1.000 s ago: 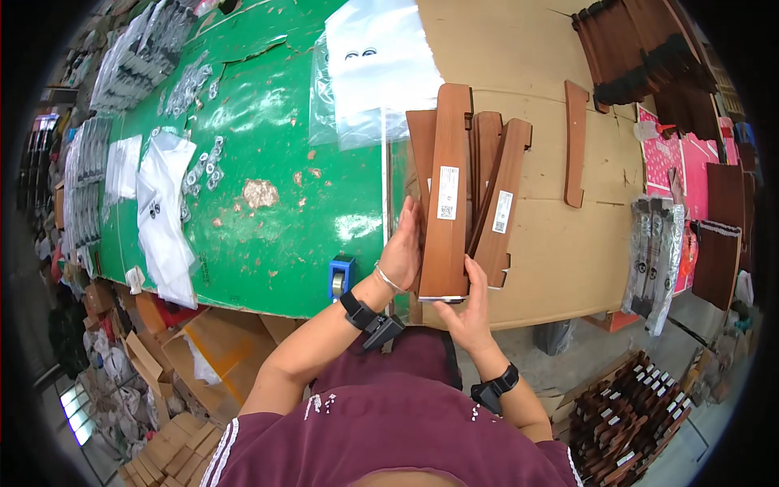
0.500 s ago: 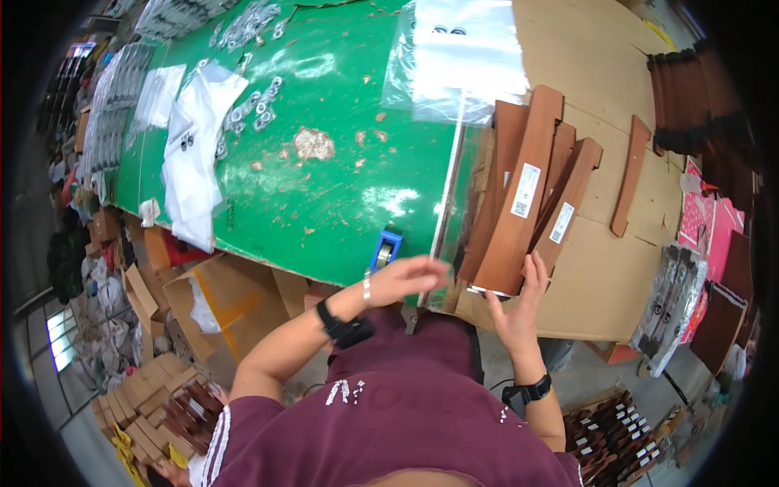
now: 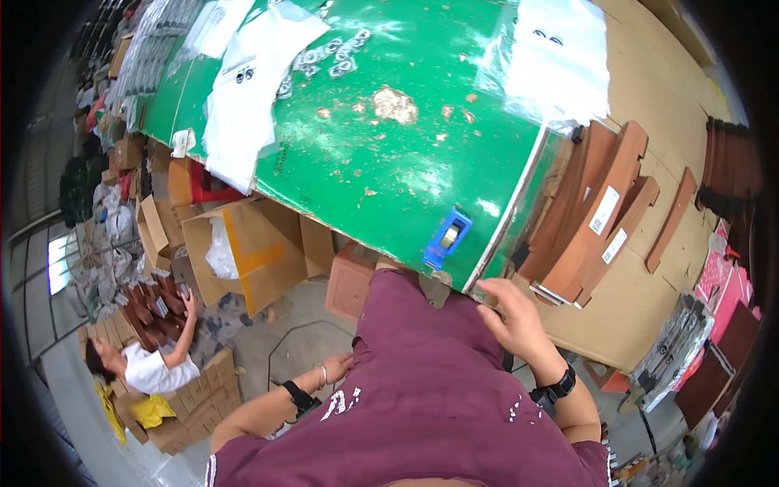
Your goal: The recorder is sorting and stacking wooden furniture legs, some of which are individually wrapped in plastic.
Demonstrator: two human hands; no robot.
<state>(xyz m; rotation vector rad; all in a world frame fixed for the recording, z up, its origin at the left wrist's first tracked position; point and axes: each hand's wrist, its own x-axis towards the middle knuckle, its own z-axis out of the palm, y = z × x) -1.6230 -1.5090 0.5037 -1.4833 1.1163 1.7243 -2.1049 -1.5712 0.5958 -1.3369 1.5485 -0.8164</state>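
My right hand (image 3: 517, 322) is at the table's front edge, fingers apart and holding nothing. Just beyond it, a stack of reddish-brown curved wooden slats (image 3: 614, 174) lies on cardboard; two of them carry white labels. My left hand (image 3: 337, 367) hangs low by my thigh, against the maroon clothing, its fingers mostly hidden. A blue tape dispenser (image 3: 447, 239) rests on the green tabletop (image 3: 341, 170) near its front edge, left of the slats. One separate slat (image 3: 672, 219) lies farther right on the cardboard sheet (image 3: 649, 89).
Clear plastic bags (image 3: 560, 61) lie at the far right of the green top, and more bags (image 3: 243, 105) on its left with small packed metal parts (image 3: 333, 53). Below stands an open carton (image 3: 235, 252). Another person (image 3: 158, 365) works at lower left beside stacked cartons.
My left hand has dropped from near the slats to beside my thigh. My right hand has drawn off the slats' near end. The view has swung left, bringing another person into sight.
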